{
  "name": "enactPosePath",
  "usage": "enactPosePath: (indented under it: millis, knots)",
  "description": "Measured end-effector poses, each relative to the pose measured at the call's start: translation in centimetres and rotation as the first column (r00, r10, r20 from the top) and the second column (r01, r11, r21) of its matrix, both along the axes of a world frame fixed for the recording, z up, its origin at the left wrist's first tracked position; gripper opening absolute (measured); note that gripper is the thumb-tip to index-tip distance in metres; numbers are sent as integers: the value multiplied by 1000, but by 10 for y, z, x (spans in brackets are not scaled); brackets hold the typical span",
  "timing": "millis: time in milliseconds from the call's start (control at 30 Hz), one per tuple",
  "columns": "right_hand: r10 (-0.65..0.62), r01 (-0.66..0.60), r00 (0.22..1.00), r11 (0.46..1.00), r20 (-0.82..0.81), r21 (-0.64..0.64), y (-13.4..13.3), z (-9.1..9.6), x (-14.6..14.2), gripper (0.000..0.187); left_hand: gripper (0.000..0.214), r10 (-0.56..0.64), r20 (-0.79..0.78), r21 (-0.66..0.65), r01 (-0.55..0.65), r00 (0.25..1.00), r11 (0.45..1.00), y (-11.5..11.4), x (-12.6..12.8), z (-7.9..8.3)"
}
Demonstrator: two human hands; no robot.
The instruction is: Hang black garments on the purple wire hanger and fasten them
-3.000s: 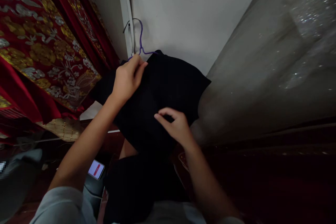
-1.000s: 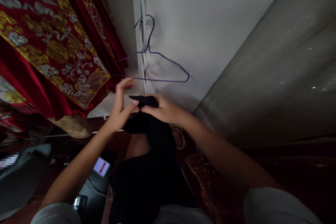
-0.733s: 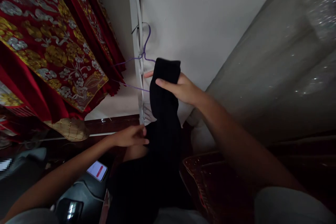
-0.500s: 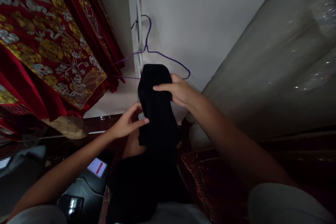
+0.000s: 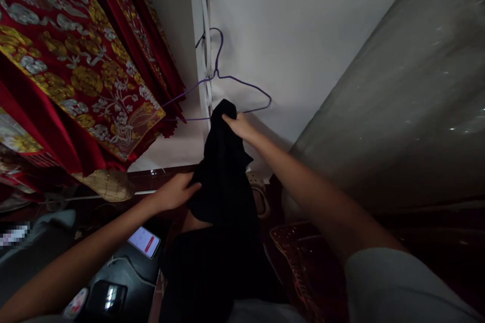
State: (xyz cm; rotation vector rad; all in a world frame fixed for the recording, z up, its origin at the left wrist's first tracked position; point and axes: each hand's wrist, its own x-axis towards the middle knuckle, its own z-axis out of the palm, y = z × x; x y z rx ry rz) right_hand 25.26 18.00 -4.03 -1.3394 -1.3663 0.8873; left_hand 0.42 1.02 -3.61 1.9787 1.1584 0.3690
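A black piece of cloth (image 5: 225,161), its exact kind unclear, hangs between my hands above my lap. My right hand (image 5: 239,125) pinches its upper end, thumb in front and fingers behind. Lower down, my left hand (image 5: 180,191) grips the cloth's left edge between thumb and fingers. Just behind the cloth's top, a purple wire hanger (image 5: 242,82) hangs by its hook from a white cable on the wall. The cloth covers part of the hanger's lower bar. Its lower part merges with the black clothing on my legs.
Red cloth with gold and silver embroidery (image 5: 87,70) hangs at left. A large plastic-wrapped object (image 5: 397,91) leans at right. At lower left, a lit phone (image 5: 144,241) lies on a dark surface. A beige clog (image 5: 258,194) shows on the floor beyond the cloth.
The cloth's broad upper end has become narrower and bunched in my right hand. My left hand has moved slightly down and left, pulling the cloth's left edge outward. The clog has come into view.
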Motion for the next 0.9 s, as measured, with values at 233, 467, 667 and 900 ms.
enactPosePath:
  millis: [233, 467, 667, 900]
  knots:
    - [-270, 235, 874, 962, 404, 137, -23, 14, 69, 39, 36, 244, -486, 515, 50, 839, 856, 40, -34, 37]
    - [-258, 213, 910, 963, 324, 167, -61, 27, 67, 41, 12, 341, -244, 861, 41, 908, 507, 73, -7, 85]
    - [-127, 98, 982, 976, 140, 197, -83, 9, 43, 37, 25, 254, 66, 880, -176, 965, 441, 103, 33, 91]
    - [-204, 134, 973, 875, 103, 466, -87, 22, 82, 14, 27, 494, -25, 748, -312, 869, 586, 112, 41, 87]
